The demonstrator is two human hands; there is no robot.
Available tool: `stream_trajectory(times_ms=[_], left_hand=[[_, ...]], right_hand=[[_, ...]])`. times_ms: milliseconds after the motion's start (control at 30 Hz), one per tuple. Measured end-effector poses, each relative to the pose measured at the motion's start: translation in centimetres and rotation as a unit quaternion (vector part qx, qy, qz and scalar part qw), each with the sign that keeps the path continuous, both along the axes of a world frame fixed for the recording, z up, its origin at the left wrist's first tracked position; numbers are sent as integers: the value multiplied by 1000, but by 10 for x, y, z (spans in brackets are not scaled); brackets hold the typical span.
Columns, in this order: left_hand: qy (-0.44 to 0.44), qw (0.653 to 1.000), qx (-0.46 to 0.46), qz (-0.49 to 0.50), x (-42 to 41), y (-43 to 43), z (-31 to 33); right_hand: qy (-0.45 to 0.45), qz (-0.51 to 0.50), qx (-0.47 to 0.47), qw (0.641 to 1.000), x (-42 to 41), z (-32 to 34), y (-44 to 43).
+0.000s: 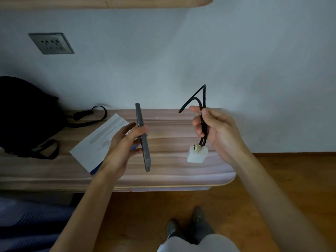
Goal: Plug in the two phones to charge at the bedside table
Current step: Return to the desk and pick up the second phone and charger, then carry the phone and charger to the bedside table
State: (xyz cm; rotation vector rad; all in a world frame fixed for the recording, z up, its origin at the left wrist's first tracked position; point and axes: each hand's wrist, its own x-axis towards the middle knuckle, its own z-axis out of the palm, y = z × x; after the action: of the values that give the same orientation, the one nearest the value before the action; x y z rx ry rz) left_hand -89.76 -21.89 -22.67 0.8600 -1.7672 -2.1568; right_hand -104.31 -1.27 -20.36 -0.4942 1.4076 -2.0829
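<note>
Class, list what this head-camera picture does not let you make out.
1. Head view: phone is held edge-on in the left hand, so its screen and port are hidden.
2. Head view: the cable has a free tip too small to identify.
3. Head view: the white adapter below the right hand is blurred; prongs unseen.
4. Head view: black bag is cut off by the left edge.

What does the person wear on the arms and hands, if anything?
The left hand and the right hand are bare: no gloves, rings or bracelets show. The left forearm and the right forearm are uncovered up to the frame edge, with no sleeve or watch visible.
</note>
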Motion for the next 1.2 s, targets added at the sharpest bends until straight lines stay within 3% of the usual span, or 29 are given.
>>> stream_trajectory(times_ms=[567, 1200], left_hand=[[-3, 991, -19, -133, -62, 71, 3], [-2, 965, -59, -256, -218, 349, 35]], right_hand=[[8, -110, 26, 994, -24, 9, 104], [-32, -249, 50, 967, -112, 24, 381]])
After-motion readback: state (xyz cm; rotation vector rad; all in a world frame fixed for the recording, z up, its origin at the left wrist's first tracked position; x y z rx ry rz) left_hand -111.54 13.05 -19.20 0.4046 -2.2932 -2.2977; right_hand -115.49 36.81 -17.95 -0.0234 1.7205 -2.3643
